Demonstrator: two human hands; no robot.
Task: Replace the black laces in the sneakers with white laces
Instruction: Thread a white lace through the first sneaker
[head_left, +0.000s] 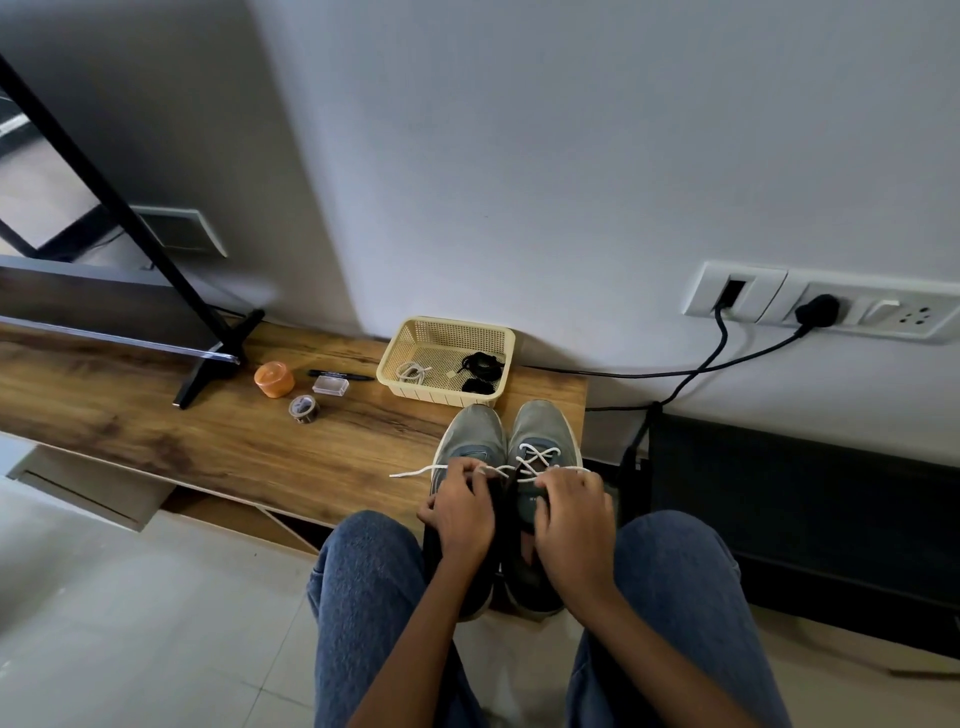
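Two grey sneakers stand side by side at the near right edge of the wooden table (208, 441), toes toward the wall. The right sneaker (543, 447) carries a white lace (537, 457) crossed through its front eyelets. The left sneaker (470, 436) shows no lace over its toe half. My left hand (460, 512) pinches one end of the white lace, whose free tip trails left over the table. My right hand (571, 512) grips the other end beside the right sneaker's tongue. A cream basket (410, 340) behind the shoes holds bundled black laces (480, 366) and a coiled white lace (412, 371).
Left of the basket lie an orange round tub (274, 379), a black marker (340, 375), a small clear box (330, 385) and a tape roll (304, 409). A black stand foot (218, 358) rests further left. Black cables (675, 371) run from wall sockets on the right. My knees frame the shoes.
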